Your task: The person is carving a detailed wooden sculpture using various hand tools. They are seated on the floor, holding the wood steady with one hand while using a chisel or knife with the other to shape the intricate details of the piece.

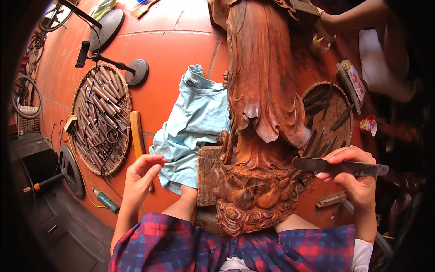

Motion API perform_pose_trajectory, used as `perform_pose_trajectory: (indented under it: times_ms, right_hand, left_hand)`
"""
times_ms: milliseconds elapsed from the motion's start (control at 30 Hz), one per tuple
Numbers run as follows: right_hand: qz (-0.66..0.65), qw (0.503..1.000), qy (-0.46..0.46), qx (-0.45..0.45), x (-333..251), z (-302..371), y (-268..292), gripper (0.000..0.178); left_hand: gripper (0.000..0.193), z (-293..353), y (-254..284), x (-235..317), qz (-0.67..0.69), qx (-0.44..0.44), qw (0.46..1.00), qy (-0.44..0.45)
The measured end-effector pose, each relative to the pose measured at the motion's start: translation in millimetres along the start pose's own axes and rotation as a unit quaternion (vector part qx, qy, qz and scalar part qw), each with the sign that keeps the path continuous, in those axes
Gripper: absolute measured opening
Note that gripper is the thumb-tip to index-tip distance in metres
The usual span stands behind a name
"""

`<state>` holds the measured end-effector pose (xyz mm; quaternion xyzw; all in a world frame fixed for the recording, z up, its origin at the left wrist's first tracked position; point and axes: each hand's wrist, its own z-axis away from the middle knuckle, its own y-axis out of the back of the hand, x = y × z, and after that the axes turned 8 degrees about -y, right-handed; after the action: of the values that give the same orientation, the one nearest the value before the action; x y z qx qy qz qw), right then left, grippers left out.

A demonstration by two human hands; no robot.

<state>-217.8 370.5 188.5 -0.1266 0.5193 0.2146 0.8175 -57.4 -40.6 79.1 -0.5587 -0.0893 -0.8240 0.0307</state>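
A person in plaid red-and-blue clothing (312, 247) is sitting over a carved reddish-brown wooden sculpture (260, 109) on an orange-red tiled floor (190, 50), its scroll-and-petal base lying between the person's legs and its long, flowing folds stretching away toward the top of the view.

The right hand (355, 174) is gripping a dark, flat tool (340, 167) between thumb and fingers, the tip pointing left at the sculpture's edge; whether it is touching the wood, the view is not telling. The left hand (147, 174) is holding nothing — its fingers are curving loosely, leaving a narrow gap above the thumb — and it is hovering near a light-blue cloth (192, 122) spread on the sculpture's left side.

A rough wooden block (209, 177) is standing just beside the base. 2 round woven baskets are flanking the work: the left basket (129, 111) is brimming with wooden-handled tools (106, 106), while the right basket (348, 129) is holding dark, narrow bars (340, 118). A red cup (369, 125) is resting beyond it. At upper right, another person's forearm (358, 17) is reaching toward the sculpture's far end.
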Motion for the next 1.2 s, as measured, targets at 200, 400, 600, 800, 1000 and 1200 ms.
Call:
perform_pose_trajectory:
  times_ms: [200,400,600,800,1000,1200]
  right_hand:
    - [0.183,0.978,0.088,0.052,39.6,5.8,6.3,0.026]
    - [0.169,0.980,0.096,0.034,61.5,-15.2,-41.4,0.013]
    - [0.188,0.971,0.142,0.041,73.9,-33.5,-62.0,0.015]
    - [0.189,0.970,0.149,0.039,81.5,-28.7,-63.2,0.011]
    - [0.141,0.987,0.053,0.056,68.3,-32.5,-56.1,0.013]
    - [-0.019,0.999,-0.028,0.010,73.0,-29.4,-53.0,0.017]
  left_hand:
    - [0.031,68.4,-3.5,-49.3,0.071,-0.094,0.954,0.275]
    - [0.038,66.4,-3.4,-80.1,0.112,-0.094,0.944,0.296]
    - [0.040,60.5,-5.5,-88.7,0.092,-0.106,0.951,0.275]
    - [0.039,64.8,-7.6,-89.2,0.111,-0.081,0.950,0.281]
    - [0.037,64.3,-4.4,-90.1,0.113,-0.078,0.946,0.294]
    - [0.034,71.2,-8.6,-100.4,0.048,-0.096,0.964,0.245]
